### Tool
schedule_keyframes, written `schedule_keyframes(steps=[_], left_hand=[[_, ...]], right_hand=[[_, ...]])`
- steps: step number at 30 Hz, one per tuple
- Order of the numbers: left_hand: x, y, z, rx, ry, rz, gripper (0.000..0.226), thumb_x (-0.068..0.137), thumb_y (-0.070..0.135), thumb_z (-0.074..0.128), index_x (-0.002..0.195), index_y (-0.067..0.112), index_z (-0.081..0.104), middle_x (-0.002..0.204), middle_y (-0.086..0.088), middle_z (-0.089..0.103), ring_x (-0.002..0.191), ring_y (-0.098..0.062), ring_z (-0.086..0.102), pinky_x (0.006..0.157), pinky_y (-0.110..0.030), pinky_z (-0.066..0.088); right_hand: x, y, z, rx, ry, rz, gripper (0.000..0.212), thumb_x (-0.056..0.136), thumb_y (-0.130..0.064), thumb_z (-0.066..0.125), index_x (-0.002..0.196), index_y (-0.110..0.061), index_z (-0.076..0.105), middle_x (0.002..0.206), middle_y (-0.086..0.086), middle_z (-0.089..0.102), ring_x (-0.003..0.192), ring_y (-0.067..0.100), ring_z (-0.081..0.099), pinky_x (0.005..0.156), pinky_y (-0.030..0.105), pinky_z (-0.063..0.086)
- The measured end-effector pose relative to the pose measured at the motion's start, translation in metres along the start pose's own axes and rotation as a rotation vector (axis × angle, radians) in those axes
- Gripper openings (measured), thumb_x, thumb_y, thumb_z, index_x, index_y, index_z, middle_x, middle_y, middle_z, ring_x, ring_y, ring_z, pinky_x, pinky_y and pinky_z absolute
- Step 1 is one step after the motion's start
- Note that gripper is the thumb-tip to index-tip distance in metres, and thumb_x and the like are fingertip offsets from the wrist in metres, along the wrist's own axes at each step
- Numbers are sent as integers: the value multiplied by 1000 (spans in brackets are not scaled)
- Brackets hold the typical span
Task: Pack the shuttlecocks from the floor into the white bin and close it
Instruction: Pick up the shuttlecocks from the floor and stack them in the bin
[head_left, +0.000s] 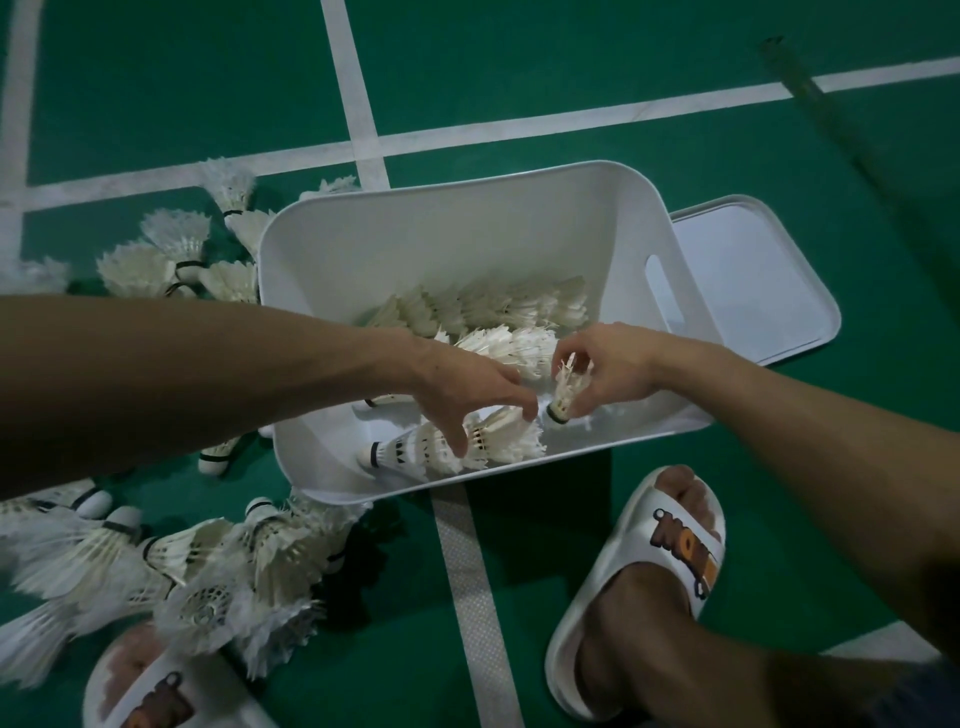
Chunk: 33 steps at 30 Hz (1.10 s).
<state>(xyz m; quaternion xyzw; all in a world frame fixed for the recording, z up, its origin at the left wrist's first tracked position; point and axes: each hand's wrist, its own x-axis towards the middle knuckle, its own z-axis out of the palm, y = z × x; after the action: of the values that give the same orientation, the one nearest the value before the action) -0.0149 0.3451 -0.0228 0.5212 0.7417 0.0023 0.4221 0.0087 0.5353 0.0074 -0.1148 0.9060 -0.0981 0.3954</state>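
The white bin (447, 228) stands open on the green court floor, with rows of nested shuttlecocks (498, 306) lying inside. My left hand (467, 389) reaches into the bin, its fingers spread and touching a row of nested shuttlecocks (498, 441) near the front wall. My right hand (608, 369) is also inside the bin and pinches a single shuttlecock (563, 392), cork end down. Several loose shuttlecocks (208, 582) lie on the floor at the lower left, and more shuttlecocks (171, 254) lie left of the bin.
The bin's white lid (753, 275) lies flat on the floor against the bin's right side. My feet in white slides are at the bottom right (660, 582) and bottom left (150, 686). White court lines cross the floor. A dark pole (831, 114) lies at the upper right.
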Motion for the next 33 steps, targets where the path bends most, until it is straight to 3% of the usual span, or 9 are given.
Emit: schedule_keyframes(steps=[5, 10, 16, 20, 23, 26, 30, 31, 33], left_hand=[[-1, 0, -3, 12, -3, 2, 77, 76, 26, 79, 137, 25, 32, 139, 0, 37, 100, -8, 37, 76, -26, 35], [-3, -2, -5, 14, 4, 12, 76, 76, 23, 78, 138, 21, 34, 142, -1, 35, 120, -20, 46, 86, -26, 40], [-4, -6, -2, 76, 62, -49, 77, 80, 19, 75, 143, 20, 30, 136, -5, 42, 115, -22, 51, 83, -29, 41], [-6, -3, 0, 133, 51, -62, 75, 84, 20, 71, 145, 21, 27, 135, -8, 49, 110, -23, 54, 81, -31, 43], [-8, -1, 2, 204, 57, -79, 74, 87, 20, 67, 147, 23, 23, 130, -11, 54, 105, -24, 57, 69, -28, 43], [-12, -1, 2, 213, 75, -79, 76, 88, 21, 66, 149, 27, 21, 130, -13, 55, 104, -26, 58, 69, -30, 46], [-19, -3, 6, 163, 46, -79, 84, 86, 21, 69, 150, 30, 16, 124, -13, 60, 104, -25, 60, 85, -38, 50], [-20, -3, 7, 166, 47, -87, 85, 86, 19, 69, 150, 30, 15, 122, -12, 61, 104, -25, 61, 85, -38, 51], [-20, -5, 11, 174, 64, -112, 84, 86, 17, 68, 150, 29, 15, 119, -12, 62, 102, -26, 61, 83, -38, 52]], right_hand=[[9, -3, 12, -22, -26, 4, 53, 75, -37, 79, 119, -19, 56, 106, -2, 62, 99, 20, 60, 83, 30, 48], [15, -10, 19, -41, -79, 6, 52, 74, -37, 80, 118, -21, 58, 116, -1, 58, 103, 21, 57, 88, 33, 48], [17, -11, 15, -94, -140, 15, 62, 74, -37, 80, 130, -22, 57, 128, -1, 59, 112, 21, 58, 98, 33, 46], [22, -7, 15, -50, -184, 114, 70, 75, -31, 81, 136, -14, 51, 101, 0, 74, 71, 9, 72, 81, 31, 57], [24, -12, 16, -5, -233, 156, 69, 75, -22, 82, 136, -8, 51, 72, -5, 70, 61, 9, 70, 74, 25, 57], [30, -19, 16, -77, -205, 109, 62, 71, -21, 84, 127, -10, 61, 94, 3, 73, 74, 13, 69, 55, 16, 47], [40, -27, 16, -19, -168, 48, 53, 72, -13, 82, 122, -11, 64, 107, 2, 71, 92, 17, 69, 77, 23, 53], [40, -29, 17, -4, -152, 39, 53, 73, -11, 80, 123, -11, 63, 109, 2, 70, 93, 17, 68, 79, 25, 53], [39, -29, 21, 102, -131, 40, 54, 75, -3, 74, 128, -7, 60, 106, 3, 68, 87, 17, 67, 69, 23, 54]])
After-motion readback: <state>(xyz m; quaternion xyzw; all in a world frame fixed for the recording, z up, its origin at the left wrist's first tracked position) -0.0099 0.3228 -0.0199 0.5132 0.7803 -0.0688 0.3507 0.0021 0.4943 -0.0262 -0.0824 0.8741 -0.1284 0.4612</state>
